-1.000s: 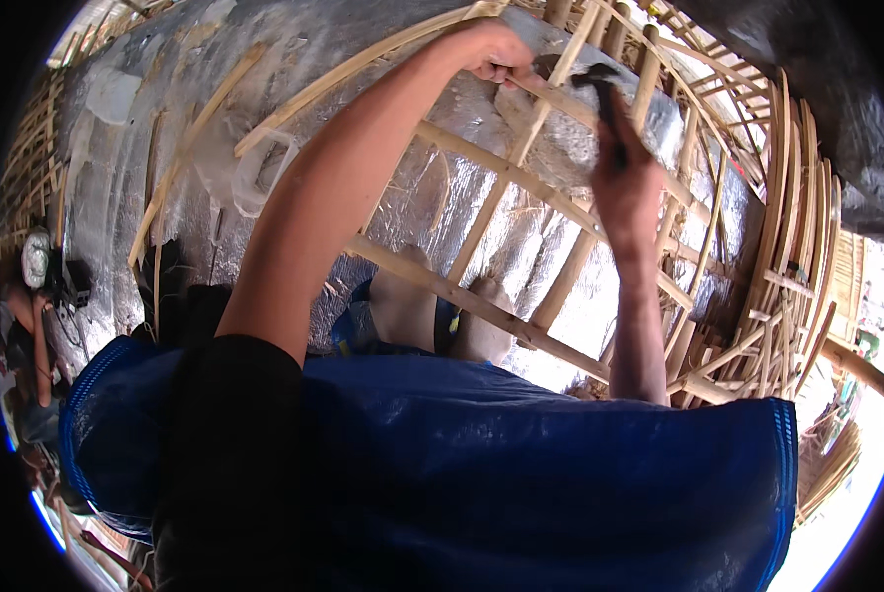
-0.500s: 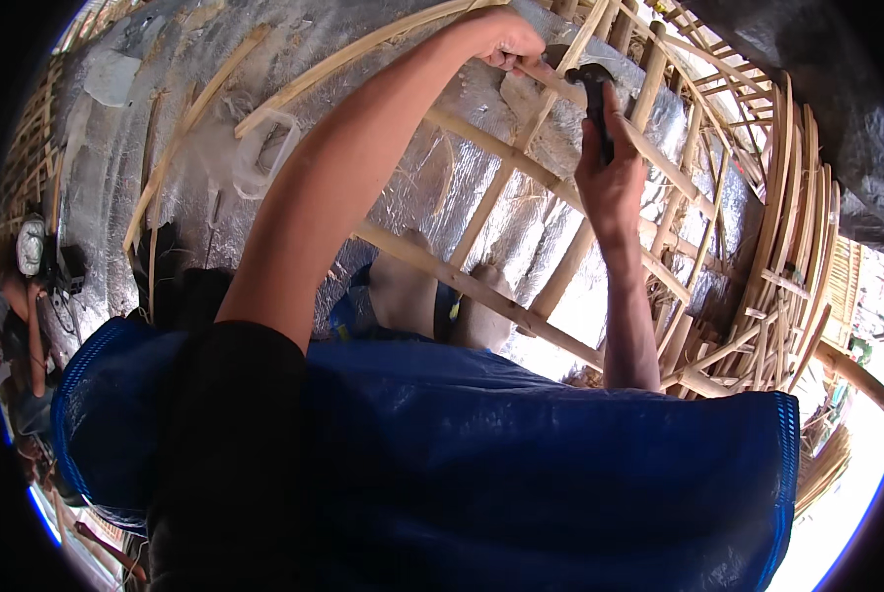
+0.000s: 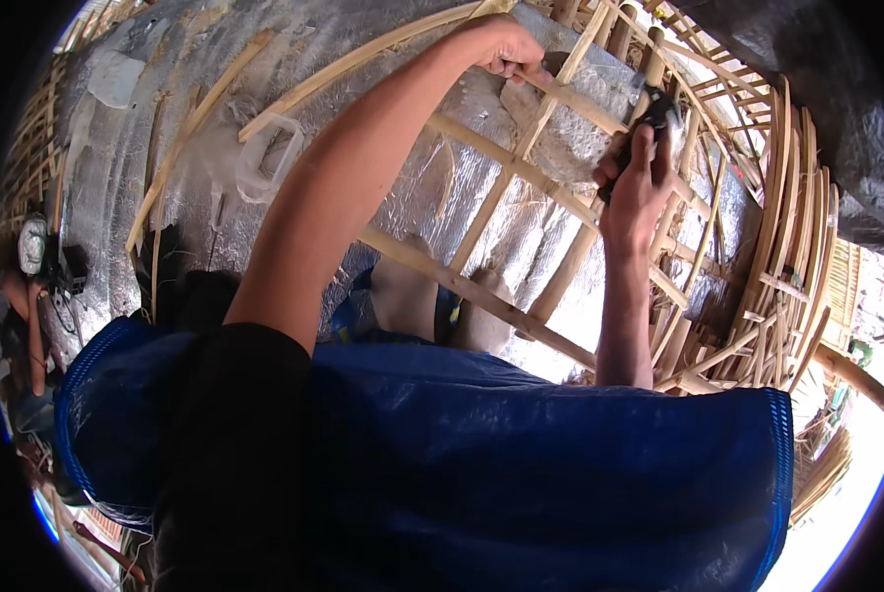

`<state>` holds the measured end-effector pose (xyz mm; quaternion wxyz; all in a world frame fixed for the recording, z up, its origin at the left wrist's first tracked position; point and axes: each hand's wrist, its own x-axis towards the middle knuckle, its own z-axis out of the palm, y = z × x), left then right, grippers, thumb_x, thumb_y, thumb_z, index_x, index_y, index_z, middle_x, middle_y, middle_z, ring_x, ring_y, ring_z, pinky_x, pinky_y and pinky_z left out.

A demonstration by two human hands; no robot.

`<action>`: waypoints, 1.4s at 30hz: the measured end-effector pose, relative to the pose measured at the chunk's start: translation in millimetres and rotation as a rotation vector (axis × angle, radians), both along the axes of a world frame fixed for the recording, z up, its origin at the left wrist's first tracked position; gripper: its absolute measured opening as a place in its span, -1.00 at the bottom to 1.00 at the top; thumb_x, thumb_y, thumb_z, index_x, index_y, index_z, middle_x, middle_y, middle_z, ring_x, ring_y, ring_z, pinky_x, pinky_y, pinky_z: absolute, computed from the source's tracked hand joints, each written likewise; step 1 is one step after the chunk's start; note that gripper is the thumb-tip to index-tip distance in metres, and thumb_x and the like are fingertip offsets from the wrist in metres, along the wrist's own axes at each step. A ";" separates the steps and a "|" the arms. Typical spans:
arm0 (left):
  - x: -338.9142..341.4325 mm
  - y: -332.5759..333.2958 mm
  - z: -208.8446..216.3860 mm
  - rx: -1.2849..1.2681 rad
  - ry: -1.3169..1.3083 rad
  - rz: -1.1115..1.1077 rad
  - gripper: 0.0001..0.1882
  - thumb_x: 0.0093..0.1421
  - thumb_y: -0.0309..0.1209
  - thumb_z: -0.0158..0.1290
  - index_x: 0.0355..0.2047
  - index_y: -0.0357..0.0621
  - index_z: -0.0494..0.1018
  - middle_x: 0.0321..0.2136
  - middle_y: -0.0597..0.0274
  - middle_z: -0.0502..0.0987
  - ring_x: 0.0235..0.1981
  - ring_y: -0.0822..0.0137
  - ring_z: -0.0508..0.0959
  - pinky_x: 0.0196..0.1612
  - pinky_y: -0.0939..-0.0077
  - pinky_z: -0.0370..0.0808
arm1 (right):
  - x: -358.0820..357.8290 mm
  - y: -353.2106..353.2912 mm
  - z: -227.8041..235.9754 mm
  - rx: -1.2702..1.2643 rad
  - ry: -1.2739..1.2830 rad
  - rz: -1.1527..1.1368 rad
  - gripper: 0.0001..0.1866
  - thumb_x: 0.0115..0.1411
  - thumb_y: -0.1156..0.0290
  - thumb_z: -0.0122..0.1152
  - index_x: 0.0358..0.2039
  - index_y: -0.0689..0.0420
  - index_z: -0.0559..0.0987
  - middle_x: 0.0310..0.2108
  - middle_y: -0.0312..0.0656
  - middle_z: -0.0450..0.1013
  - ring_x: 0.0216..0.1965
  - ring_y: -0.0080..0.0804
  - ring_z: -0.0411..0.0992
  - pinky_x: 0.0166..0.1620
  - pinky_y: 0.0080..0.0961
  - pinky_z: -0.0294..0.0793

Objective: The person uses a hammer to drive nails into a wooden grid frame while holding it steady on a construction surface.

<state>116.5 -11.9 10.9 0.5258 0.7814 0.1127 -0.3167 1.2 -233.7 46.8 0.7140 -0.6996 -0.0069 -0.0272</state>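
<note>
Two of my hands are engaged. My left hand (image 3: 506,47), just past twelve o'clock, has its fingers curled closed on the upper end of a wooden rail (image 3: 585,107). This rail is pale, slender and rounded, and slopes from there toward two o'clock. My right hand (image 3: 639,187), at two o'clock, has its fingers clamped around the dark handle of a hammer (image 3: 656,113); the black head, slightly blurred, is uppermost. The rail forms part of an open lattice (image 3: 511,164) of round poles and flat slats, crossing to make four-sided openings. Below it lies a foil sheet (image 3: 116,227), silvery, creased and reflective. A rough, pale, pitted mass (image 3: 570,146) shows through the lattice at one o'clock. At ten o'clock is a clear plastic container (image 3: 255,163) with a rounded rim. A curved wooden strip (image 3: 363,67) arcs toward my left hand at eleven o'clock. Long split slats (image 3: 789,212) stand bunched between two and three o'clock. A smooth, glossy blue sheet (image 3: 541,464) with a stitched edge spans six o'clock.
</note>
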 end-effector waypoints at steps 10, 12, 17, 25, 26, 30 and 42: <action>-2.8 0.3 -7.6 0.008 -0.052 0.018 -0.76 -0.06 -0.35 0.40 -0.58 -0.18 0.55 -0.54 0.20 0.56 -0.75 0.63 0.19 -0.78 0.67 -0.06 | -13.6 24.3 -18.1 0.295 0.311 -0.041 -0.49 0.46 0.32 -0.02 0.38 0.02 0.20 -0.44 -0.31 0.32 -0.64 -0.62 0.24 -0.62 -0.57 0.28; -5.1 -2.4 -0.3 0.017 -0.078 0.024 -0.75 -0.06 -0.34 0.40 -0.58 -0.18 0.55 -0.55 0.20 0.56 -0.75 0.63 0.19 -0.78 0.66 -0.05 | -9.9 19.6 -14.4 0.261 0.289 -0.052 -0.44 0.46 0.31 -0.02 0.41 -0.01 0.14 -0.45 -0.32 0.31 -0.65 -0.62 0.22 -0.62 -0.56 0.27; -10.8 4.9 1.9 0.077 -0.086 0.014 -0.71 0.01 -0.26 0.39 -0.57 -0.19 0.55 -0.58 0.24 0.53 -0.75 0.61 0.20 -0.76 0.65 -0.01 | 0.0 4.6 13.4 -0.583 -0.208 0.044 -0.50 0.42 0.37 0.08 0.32 0.21 0.35 -0.47 -0.29 0.49 -0.61 -0.74 0.29 -0.61 -0.67 0.28; -18.7 -2.5 12.0 0.081 -0.073 -0.009 -0.66 0.07 -0.18 0.38 -0.50 -0.20 0.54 -0.62 0.28 0.45 -0.74 0.60 0.13 -0.73 0.62 -0.02 | 9.7 2.7 38.8 -0.991 -0.472 0.174 -0.56 0.36 0.47 0.12 0.24 0.10 0.47 -0.33 0.02 0.62 -0.44 -0.26 0.64 -0.42 -0.33 0.59; -18.2 -2.0 12.6 0.075 -0.061 -0.019 -0.66 0.07 -0.18 0.38 -0.50 -0.19 0.54 -0.61 0.29 0.46 -0.75 0.60 0.13 -0.74 0.63 -0.02 | 11.8 5.9 47.8 -0.941 -0.602 0.110 -0.56 0.36 0.47 0.12 0.25 0.11 0.46 -0.30 0.00 0.63 -0.39 -0.26 0.65 -0.39 -0.34 0.60; -13.3 5.7 1.0 0.020 -0.082 -0.030 -0.55 -0.02 -0.06 0.42 -0.57 -0.21 0.54 -0.61 0.31 0.51 -0.77 0.61 0.19 -0.76 0.63 0.02 | 19.9 18.2 31.3 -0.916 -0.751 0.078 -0.54 0.37 0.46 0.09 0.28 0.05 0.43 -0.20 0.02 0.62 -0.32 -0.17 0.66 -0.34 -0.32 0.63; 18.1 -2.9 -48.1 0.029 -0.220 -0.007 -0.85 -0.03 -0.39 0.30 -0.57 -0.22 0.62 -0.66 0.19 0.54 -0.68 0.35 0.47 -0.66 0.40 0.34 | 7.7 8.5 19.9 -1.126 -0.438 0.254 -0.57 0.41 0.48 0.00 0.27 0.17 0.41 -0.45 -0.09 0.60 -0.60 -0.35 0.51 -0.51 -0.41 0.55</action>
